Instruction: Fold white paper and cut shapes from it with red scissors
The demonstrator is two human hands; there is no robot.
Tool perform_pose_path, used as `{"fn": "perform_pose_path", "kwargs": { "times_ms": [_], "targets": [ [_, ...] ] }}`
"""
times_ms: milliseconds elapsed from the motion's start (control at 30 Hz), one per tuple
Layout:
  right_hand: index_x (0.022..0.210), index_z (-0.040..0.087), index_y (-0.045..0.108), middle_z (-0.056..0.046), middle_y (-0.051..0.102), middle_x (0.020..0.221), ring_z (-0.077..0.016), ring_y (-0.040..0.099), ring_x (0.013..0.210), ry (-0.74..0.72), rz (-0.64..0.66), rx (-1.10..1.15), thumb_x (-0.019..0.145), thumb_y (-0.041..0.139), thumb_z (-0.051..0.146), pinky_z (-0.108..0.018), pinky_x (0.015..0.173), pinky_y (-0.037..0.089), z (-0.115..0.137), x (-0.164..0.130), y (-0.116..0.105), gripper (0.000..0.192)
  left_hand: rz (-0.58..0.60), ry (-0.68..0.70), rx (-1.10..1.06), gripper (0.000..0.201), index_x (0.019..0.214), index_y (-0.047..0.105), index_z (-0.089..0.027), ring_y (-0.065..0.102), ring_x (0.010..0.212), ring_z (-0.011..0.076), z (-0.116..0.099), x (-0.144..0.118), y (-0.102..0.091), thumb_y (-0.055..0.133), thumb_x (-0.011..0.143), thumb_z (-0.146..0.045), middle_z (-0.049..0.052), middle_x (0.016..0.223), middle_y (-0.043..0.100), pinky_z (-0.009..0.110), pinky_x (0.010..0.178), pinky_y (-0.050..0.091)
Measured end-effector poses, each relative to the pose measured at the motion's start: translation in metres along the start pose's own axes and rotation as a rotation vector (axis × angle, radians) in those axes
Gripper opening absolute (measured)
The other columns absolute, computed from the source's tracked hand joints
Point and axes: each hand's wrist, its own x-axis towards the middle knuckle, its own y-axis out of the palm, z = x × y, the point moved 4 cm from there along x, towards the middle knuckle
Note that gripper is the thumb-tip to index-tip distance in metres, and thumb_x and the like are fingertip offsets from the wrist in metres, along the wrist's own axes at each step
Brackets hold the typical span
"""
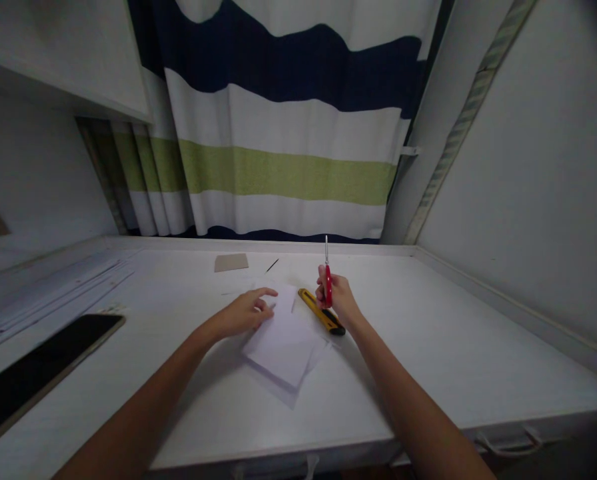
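Yellow utility knife between hands

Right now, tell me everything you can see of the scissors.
The scissors have red handles and slim metal blades. The right hand grips the handles, holding them upright above the white desk, with the blades shut and pointing up toward the curtain. A yellow box cutter lies on the desk just beside that hand.

I log: scissors, bare metal blades with a dull shine, red glossy plastic handles; paper sheets, white, matt, smooth; utility knife, yellow and black plastic casing; table, white, matt, faint wood grain; curtain, striped woven cloth, matt; phone, glossy black glass; cardboard piece, brown, matt.
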Motion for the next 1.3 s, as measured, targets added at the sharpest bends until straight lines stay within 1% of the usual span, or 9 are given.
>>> {"fn": "perform_pose_path", "kwargs": {
  "times_ms": [100, 267, 467, 767, 900, 1000, 1067, 1167, 1300],
  "targets": [
    [0.063, 0.016, 0.043, 0.003, 0.045, 0.043, -0.0075, 0.043, 0.032, -0.009, -0.014, -0.194, 0.068, 0.040, 0.058, -0.019, 0.031, 0.032, -0.008, 0.003, 0.001, 0.043, 0.018, 0.042, 0.143, 0.034, 0.092, 0.055, -0.014, 0.053, 0.059, 0.0147, 0.007, 0.003, 0.004, 0.043, 0.069, -0.035, 0.003, 0.068, 0.055, 0.027, 0.056, 0.042],
    [0.066, 0.015, 0.050, 0.000, 0.053, 0.055, -0.0071, 0.046, 0.041, -0.009, -0.009, -0.320, 0.067, 0.052, 0.041, -0.018, 0.036, 0.033, -0.021, 0.005, 0.003, 0.026, -0.372, 0.030, 0.499, 0.036, 0.094, 0.055, -0.014, 0.051, 0.078, 0.0207, 0.024, 0.010, -0.024, 0.046, 0.066, -0.035, 0.008, 0.085, 0.052, 0.032, 0.073, 0.038],
    [0.065, 0.015, 0.046, 0.004, 0.048, 0.050, -0.0064, 0.046, 0.037, 0.058, 0.092, -0.208, 0.064, 0.056, 0.026, -0.018, 0.035, 0.037, -0.033, 0.003, 0.017, 0.015, -0.280, -0.131, 0.301, 0.054, 0.106, 0.047, -0.010, 0.053, 0.073, 0.0202, 0.044, 0.017, -0.028, 0.053, 0.058, -0.033, 0.008, 0.082, 0.056, 0.030, 0.067, 0.040],
    [0.070, 0.015, 0.043, 0.004, 0.051, 0.055, -0.0071, 0.052, 0.039, 0.005, 0.068, -0.047, 0.061, 0.054, 0.014, -0.017, 0.036, 0.041, -0.044, 0.008, 0.024, 0.015, -0.296, -0.079, 0.039, 0.045, 0.101, 0.049, -0.009, 0.056, 0.072, 0.0180, 0.026, 0.013, -0.020, 0.055, 0.059, -0.025, 0.006, 0.079, 0.059, 0.029, 0.066, 0.043],
    [0.074, 0.015, 0.043, 0.001, 0.054, 0.064, -0.0074, 0.053, 0.040, -0.017, 0.001, 0.001, 0.063, 0.056, 0.021, -0.016, 0.035, 0.040, -0.039, 0.009, 0.020, 0.017, -0.408, 0.047, -0.159, 0.035, 0.095, 0.052, -0.009, 0.056, 0.076, 0.0186, 0.015, 0.012, -0.028, 0.052, 0.063, -0.024, 0.007, 0.081, 0.060, 0.032, 0.069, 0.043],
    [0.077, 0.015, 0.042, -0.002, 0.056, 0.073, -0.0073, 0.055, 0.043, -0.018, -0.030, 0.045, 0.068, 0.054, 0.030, -0.016, 0.035, 0.039, -0.028, 0.006, 0.019, 0.021, -0.678, 0.256, 0.018, 0.025, 0.089, 0.053, -0.011, 0.054, 0.076, 0.0176, 0.000, 0.001, -0.039, 0.048, 0.069, -0.024, 0.008, 0.085, 0.057, 0.031, 0.066, 0.044],
    [0.078, 0.015, 0.043, -0.005, 0.057, 0.080, -0.0080, 0.057, 0.047, -0.004, -0.002, 0.111, 0.071, 0.050, 0.037, -0.017, 0.038, 0.041, -0.019, 0.004, 0.022, 0.025, -0.756, 0.485, 0.237, 0.016, 0.083, 0.055, -0.013, 0.052, 0.080, 0.0168, -0.013, -0.008, -0.038, 0.046, 0.071, -0.020, 0.007, 0.085, 0.056, 0.030, 0.069, 0.043],
    [0.078, 0.014, 0.045, -0.008, 0.058, 0.083, -0.0093, 0.059, 0.053, 0.034, 0.060, 0.287, 0.071, 0.049, 0.043, -0.018, 0.042, 0.043, -0.009, 0.001, 0.025, 0.030, -0.637, 0.767, 0.531, 0.015, 0.082, 0.054, -0.014, 0.050, 0.084, 0.0156, -0.025, -0.014, -0.023, 0.043, 0.073, -0.010, 0.008, 0.085, 0.055, 0.031, 0.075, 0.042],
    [0.070, 0.015, 0.044, -0.007, 0.060, 0.082, -0.0041, 0.050, 0.042, -0.006, 0.026, 0.396, 0.069, 0.050, 0.047, -0.016, 0.037, 0.039, 0.004, 0.001, 0.017, 0.032, -0.536, 0.894, 0.769, 0.020, 0.085, 0.053, -0.015, 0.048, 0.088, 0.0165, -0.024, -0.014, -0.010, 0.041, 0.073, -0.005, 0.009, 0.088, 0.055, 0.036, 0.080, 0.039]
  ]
}}
